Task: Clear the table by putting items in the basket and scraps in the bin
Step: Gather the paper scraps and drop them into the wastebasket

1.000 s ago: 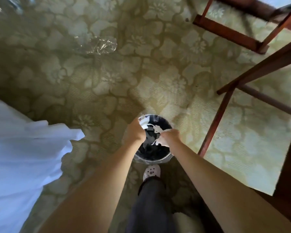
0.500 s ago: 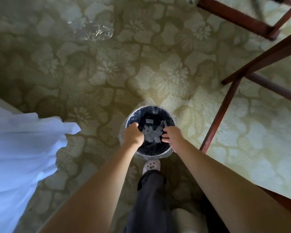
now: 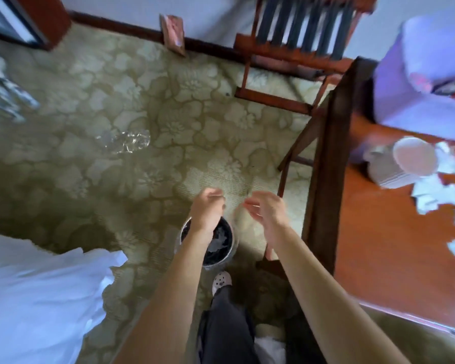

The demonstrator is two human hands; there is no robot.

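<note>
A small round bin [image 3: 222,254] with a dark liner stands on the carpet by my foot, with white paper scraps inside. My left hand [image 3: 206,210] hovers above its far rim, fingers loosely curled and holding nothing. My right hand [image 3: 267,211] is raised to the right of the bin, fingers relaxed and empty. On the right, the wooden table [image 3: 378,245] carries a stack of white paper cups [image 3: 405,161] lying on its side and several torn white paper scraps [image 3: 436,193]. The frame is motion-blurred.
A wooden chair [image 3: 294,56] stands at the table's far corner. White bedding [image 3: 37,298] fills the lower left. Crumpled clear plastic [image 3: 124,140] lies on the floral carpet. A white bag-like object [image 3: 426,74] sits at the table's far end.
Both hands have lifted away from the bin's rim and now hold nothing. The view has swung up and right, bringing the table and chair into sight.
</note>
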